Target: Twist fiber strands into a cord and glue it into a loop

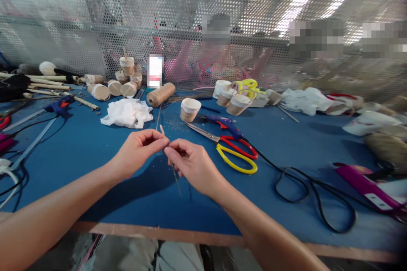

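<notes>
L hand (140, 152) & R hand (192, 163) were pinched narrow, tips meeting on a thin strand (177, 179), end hanging twd 5 o'clock. Roll (161, 94) sat at 12, scissors (219, 139) at 3. Prob. best: firm L pinch, small R moves, slack kept min.

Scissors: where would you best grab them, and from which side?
Probably by the yellow loop, from the near right: it lies closer than the red loop, the blades point away to the left, and the blue glue gun crowds the far side.
</notes>
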Tool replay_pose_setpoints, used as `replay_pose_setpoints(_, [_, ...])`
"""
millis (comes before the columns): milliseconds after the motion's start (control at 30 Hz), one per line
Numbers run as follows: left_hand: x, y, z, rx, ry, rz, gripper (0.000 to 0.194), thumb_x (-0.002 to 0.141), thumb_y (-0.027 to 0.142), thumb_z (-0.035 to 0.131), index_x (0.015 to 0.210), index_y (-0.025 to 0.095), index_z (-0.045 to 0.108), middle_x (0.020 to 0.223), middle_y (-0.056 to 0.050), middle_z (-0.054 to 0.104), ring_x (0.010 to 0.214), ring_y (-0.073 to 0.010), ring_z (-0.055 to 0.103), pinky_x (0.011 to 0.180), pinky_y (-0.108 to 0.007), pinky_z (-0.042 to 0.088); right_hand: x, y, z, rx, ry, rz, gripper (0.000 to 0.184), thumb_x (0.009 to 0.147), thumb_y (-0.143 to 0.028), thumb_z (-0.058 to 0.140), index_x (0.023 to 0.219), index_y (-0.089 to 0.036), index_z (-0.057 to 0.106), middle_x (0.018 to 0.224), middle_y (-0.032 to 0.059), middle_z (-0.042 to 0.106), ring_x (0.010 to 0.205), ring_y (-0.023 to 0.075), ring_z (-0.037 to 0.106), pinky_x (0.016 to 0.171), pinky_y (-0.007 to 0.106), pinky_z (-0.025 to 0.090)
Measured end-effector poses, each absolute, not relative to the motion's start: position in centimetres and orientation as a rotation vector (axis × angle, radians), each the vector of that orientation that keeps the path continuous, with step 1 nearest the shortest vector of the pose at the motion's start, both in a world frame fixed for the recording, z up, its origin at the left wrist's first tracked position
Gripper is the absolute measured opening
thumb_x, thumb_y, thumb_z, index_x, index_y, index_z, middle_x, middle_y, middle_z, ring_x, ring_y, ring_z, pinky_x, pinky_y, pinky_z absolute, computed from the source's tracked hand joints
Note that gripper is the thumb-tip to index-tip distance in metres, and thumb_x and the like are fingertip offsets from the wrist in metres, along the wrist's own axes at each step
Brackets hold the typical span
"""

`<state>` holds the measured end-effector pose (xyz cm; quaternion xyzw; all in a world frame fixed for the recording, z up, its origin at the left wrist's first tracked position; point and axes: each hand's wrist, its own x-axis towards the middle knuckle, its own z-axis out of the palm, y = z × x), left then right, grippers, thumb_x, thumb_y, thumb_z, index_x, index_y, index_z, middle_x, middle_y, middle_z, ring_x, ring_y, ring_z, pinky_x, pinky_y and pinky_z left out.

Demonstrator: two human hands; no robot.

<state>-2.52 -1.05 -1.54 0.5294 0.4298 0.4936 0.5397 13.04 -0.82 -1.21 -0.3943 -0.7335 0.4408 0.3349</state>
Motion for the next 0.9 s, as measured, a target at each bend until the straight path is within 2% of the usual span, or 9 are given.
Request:
replay_pose_setpoints(100, [-2.8, -0.8, -1.7, 1.216, 0.882, 1.148, 0.020, 0.070, 0.030, 0.067, 0.065, 0.014, 0.058, 0.067, 0.000, 0.057, 0.061, -0.0105, 0.053, 0.061, -0.026, 0.045, 13.3, -0.6, -0.8, -0.905, -1.764, 1.557, 0.018, 0.082, -0.034, 0.050, 0.076, -0.017, 0.051, 0.063, -0.0021, 0.053, 0.047, 0.0070, 0.046, 0.042, 0.019, 0.040])
replay_pose_setpoints(167, [-2.9, -0.7, -1.8, 1.209, 0.885, 1.145, 0.018, 0.070, 0.029, 0.067, 0.066, 0.014, 0.059, 0.067, 0.000, 0.057, 0.062, -0.0104, 0.053, 0.061, -0.025, 0.045, 13.3, -0.6, -0.8, -0.912, -1.733, 1.568, 0.018, 0.080, -0.034, 0.052, 0.074, -0.017, 0.051, 0.061, -0.0026, 0.052, 0.047, 0.0064, 0.046, 0.041, 0.018, 0.039])
replay_pose_setpoints(333, [-2.8, -0.6, -1.7, 1.256, 1.026, 1.181, 0.017, 0.069, 0.027, 0.068, 0.065, 0.013, 0.060, 0.064, 0.002, 0.056, 0.060, -0.0082, 0.049, 0.061, -0.023, 0.041, 13.0, -0.7, -1.4, -1.077, -1.885, 1.112, 0.013, 0.082, -0.027, 0.050, 0.072, -0.018, 0.053, 0.059, -0.0031, 0.053, 0.046, 0.0073, 0.045, 0.045, 0.020, 0.039])
replay_pose_setpoints(500, [-2.3, -0.9, -1.4, 1.251, 1.133, 1.202, 0.018, 0.066, 0.029, 0.069, 0.064, 0.013, 0.060, 0.062, 0.002, 0.056, 0.058, -0.0082, 0.047, 0.060, -0.022, 0.040, 12.7, -0.9, -1.7, -1.095, -2.080, 0.538, 0.016, 0.083, -0.022, 0.047, 0.069, -0.018, 0.054, 0.063, 0.0012, 0.057, 0.056, 0.0117, 0.050, 0.056, 0.024, 0.040])
replay_pose_setpoints(600, [-2.0, -1.1, -1.5, 1.218, 1.140, 1.238, 0.017, 0.065, 0.028, 0.069, 0.066, 0.013, 0.060, 0.066, 0.001, 0.059, 0.063, -0.0095, 0.049, 0.062, -0.023, 0.041, 12.6, -1.1, -1.8, -1.102, -2.129, 0.352, 0.019, 0.084, -0.021, 0.044, 0.067, -0.019, 0.052, 0.063, 0.0029, 0.057, 0.057, 0.0128, 0.051, 0.059, 0.026, 0.041])
replay_pose_setpoints(667, [-2.0, -1.1, -1.6, 1.223, 1.111, 1.254, 0.015, 0.066, 0.026, 0.068, 0.067, 0.013, 0.060, 0.068, 0.001, 0.059, 0.064, -0.0093, 0.050, 0.064, -0.023, 0.041, 12.5, -1.1, -1.8, -1.103, -2.129, 0.342, 0.020, 0.084, -0.020, 0.044, 0.066, -0.019, 0.051, 0.064, 0.0035, 0.057, 0.058, 0.0131, 0.051, 0.060, 0.026, 0.041])
replay_pose_setpoints(767, [-2.4, -0.9, -1.5, 1.250, 1.022, 1.214, 0.013, 0.068, 0.024, 0.067, 0.065, 0.014, 0.059, 0.065, 0.002, 0.057, 0.063, -0.0083, 0.050, 0.065, -0.022, 0.041, 12.7, -0.8, -1.7, -1.084, -2.047, 0.649, 0.015, 0.083, -0.024, 0.048, 0.071, -0.018, 0.053, 0.064, 0.0017, 0.056, 0.056, 0.0118, 0.050, 0.057, 0.026, 0.043])
replay_pose_setpoints(900, [-3.1, -0.6, -1.1, 1.276, 0.881, 1.103, 0.014, 0.071, 0.022, 0.065, 0.062, 0.014, 0.058, 0.067, 0.002, 0.058, 0.062, -0.0079, 0.051, 0.063, -0.022, 0.041, 13.2, -0.4, -1.1, -0.980, -1.904, 1.417, 0.017, 0.082, -0.032, 0.051, 0.075, -0.017, 0.052, 0.063, -0.0009, 0.055, 0.050, 0.0085, 0.050, 0.045, 0.021, 0.045])
